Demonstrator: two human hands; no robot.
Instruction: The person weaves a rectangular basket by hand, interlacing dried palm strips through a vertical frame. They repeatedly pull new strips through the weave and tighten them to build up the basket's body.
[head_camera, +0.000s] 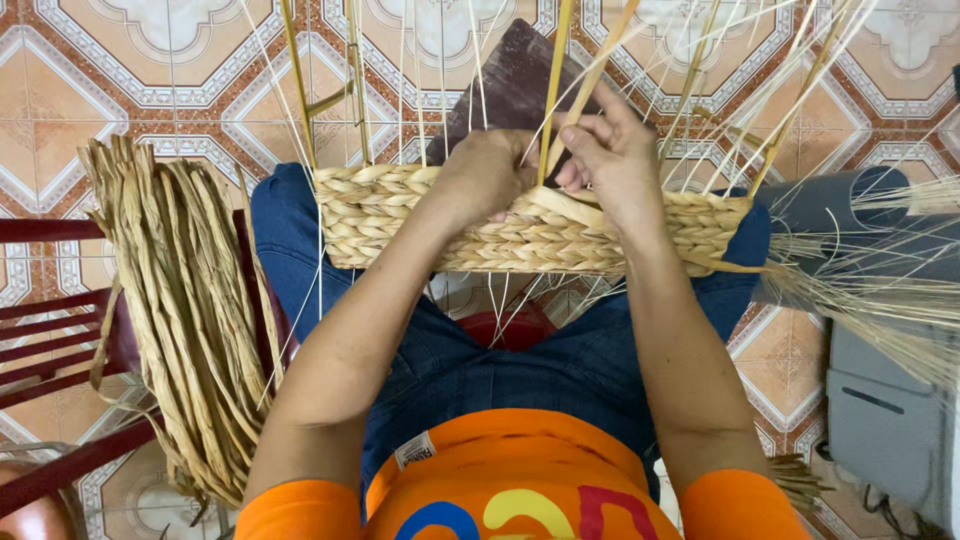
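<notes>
Head view: a half-woven straw basket (540, 232) rests across the person's knees, its thin upright stakes (553, 90) fanning out over the patterned tile floor (130, 60). The left hand (487, 172) is clenched on the basket's upper rim, while the right hand (612, 150) pinches a flat straw strand (590, 75) just beside it, fingers closed around the strand. A bundle of twisted straw (185, 310) lies draped over a red wooden chair (50, 340) at the person's left, well apart from both hands.
</notes>
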